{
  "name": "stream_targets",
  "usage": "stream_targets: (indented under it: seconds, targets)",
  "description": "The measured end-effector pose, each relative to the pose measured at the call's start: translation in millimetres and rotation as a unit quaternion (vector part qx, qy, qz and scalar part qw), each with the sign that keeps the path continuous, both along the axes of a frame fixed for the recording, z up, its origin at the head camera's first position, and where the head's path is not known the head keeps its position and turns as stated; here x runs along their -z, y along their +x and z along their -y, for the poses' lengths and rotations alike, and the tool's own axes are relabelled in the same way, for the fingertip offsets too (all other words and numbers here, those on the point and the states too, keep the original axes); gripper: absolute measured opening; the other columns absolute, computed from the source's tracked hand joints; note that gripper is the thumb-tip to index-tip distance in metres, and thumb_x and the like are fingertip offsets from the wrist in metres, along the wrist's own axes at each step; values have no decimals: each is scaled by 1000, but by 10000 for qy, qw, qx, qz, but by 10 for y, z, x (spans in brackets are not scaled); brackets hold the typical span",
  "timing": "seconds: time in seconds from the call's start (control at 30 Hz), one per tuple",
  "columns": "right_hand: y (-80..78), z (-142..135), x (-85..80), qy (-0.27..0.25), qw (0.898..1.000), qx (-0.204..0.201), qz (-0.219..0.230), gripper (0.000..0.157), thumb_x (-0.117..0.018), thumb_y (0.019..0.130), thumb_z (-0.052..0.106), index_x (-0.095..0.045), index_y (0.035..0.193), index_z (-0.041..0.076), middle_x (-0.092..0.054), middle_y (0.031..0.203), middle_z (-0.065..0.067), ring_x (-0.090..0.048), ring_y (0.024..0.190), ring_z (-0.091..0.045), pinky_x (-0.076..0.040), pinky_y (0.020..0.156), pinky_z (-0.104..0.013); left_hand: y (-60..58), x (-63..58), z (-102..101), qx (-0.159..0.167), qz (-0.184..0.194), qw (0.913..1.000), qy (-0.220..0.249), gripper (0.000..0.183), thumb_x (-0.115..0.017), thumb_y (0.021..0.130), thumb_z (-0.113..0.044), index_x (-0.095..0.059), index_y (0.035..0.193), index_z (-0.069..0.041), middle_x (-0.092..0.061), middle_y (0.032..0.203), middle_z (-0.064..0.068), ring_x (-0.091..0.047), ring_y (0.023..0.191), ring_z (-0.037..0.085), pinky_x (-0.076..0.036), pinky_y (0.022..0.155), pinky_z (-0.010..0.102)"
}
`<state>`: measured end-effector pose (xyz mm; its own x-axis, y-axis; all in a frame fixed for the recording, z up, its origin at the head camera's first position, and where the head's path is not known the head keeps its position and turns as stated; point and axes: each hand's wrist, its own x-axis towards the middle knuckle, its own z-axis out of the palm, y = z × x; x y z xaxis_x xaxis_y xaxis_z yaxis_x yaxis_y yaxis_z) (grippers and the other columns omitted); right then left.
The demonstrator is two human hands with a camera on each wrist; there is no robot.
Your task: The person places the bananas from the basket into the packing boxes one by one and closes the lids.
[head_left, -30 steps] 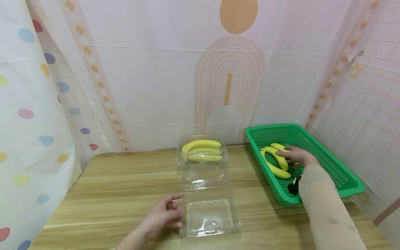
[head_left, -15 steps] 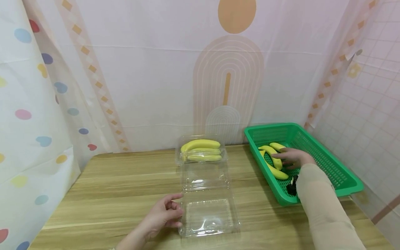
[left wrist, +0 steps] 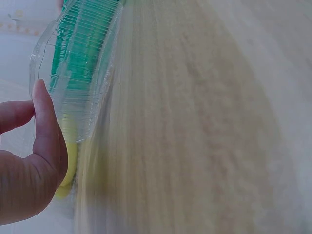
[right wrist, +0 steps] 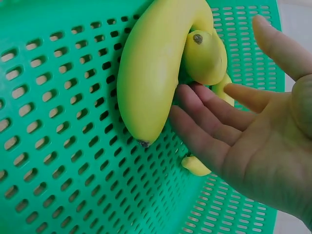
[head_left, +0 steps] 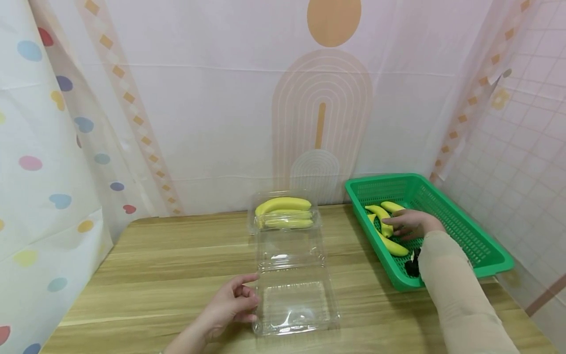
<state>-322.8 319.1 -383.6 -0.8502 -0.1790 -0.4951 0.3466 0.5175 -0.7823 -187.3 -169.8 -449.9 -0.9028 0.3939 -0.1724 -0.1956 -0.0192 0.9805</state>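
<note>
My right hand (head_left: 410,223) reaches into the green basket (head_left: 479,228) at the right of the head view. In the right wrist view its fingers are extended, their tips right beside a banana (right wrist: 151,73), with the thumb held apart. Behind that banana, another banana (right wrist: 204,61) shows its end close to my fingers. My left hand (head_left: 232,302) rests at the left edge of an open, clear plastic clamshell container (head_left: 296,305). Its index finger and thumb meet the rim at separate spots, as the head view shows.
Farther back stands a second clear container (head_left: 254,226) with several bananas (head_left: 285,204) in it. A black object (head_left: 412,267) lies at the basket's near end, partly behind my sleeve. Patterned curtain (head_left: 212,123) hangs behind the wooden table (head_left: 177,260).
My right hand has shifted a little left in the basket, and the banana by its fingertips has slid left. My left hand stays at the container's edge.
</note>
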Motion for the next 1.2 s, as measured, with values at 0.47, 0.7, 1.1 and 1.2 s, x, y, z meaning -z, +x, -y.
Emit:
stream_targets:
  seconds: [0.47, 0.7, 1.1, 1.2]
  targets:
    - [19, 12, 36, -128, 9987, -314, 378, 65, -58, 100, 36, -34, 142, -8, -55, 127, -20, -49, 124, -43, -53, 96, -51, 0, 6, 3, 29, 34, 10000, -19, 71, -64, 88, 9, -25, 147, 13, -53, 98, 9, -56, 80, 16, -63, 67, 31]
    - [3, 38, 48, -727, 9955, -309, 532, 75, -55, 101, 35, -17, 150, -6, -49, 135, -24, -50, 124, -42, -53, 95, -50, -4, -4, -5, -2, 67, 10000, -2, 71, -64, 88, 10, -25, 147, 13, -53, 99, 10, -56, 81, 16, -63, 67, 31]
    - [-43, 69, 25, -1113, 9892, -701, 640, 38, -50, 105, 23, -43, 132, -2, -61, 104, -9, -61, 96, -21, -55, 86, -39, -5, -8, 2, 15, 68, 10000, 6, 71, -64, 88, 9, -24, 147, 13, -52, 98, 9, -55, 82, 16, -63, 68, 32]
    - [-46, 77, 25, -1252, 9866, -806, 663, 51, -51, 104, 17, -33, 145, -7, -58, 109, -10, -60, 97, -20, -56, 88, -39, -5, -10, 1, 8, 68, 10000, -2, 71, -64, 88, 9, -25, 147, 14, -52, 98, 9, -56, 82, 16, -63, 68, 32]
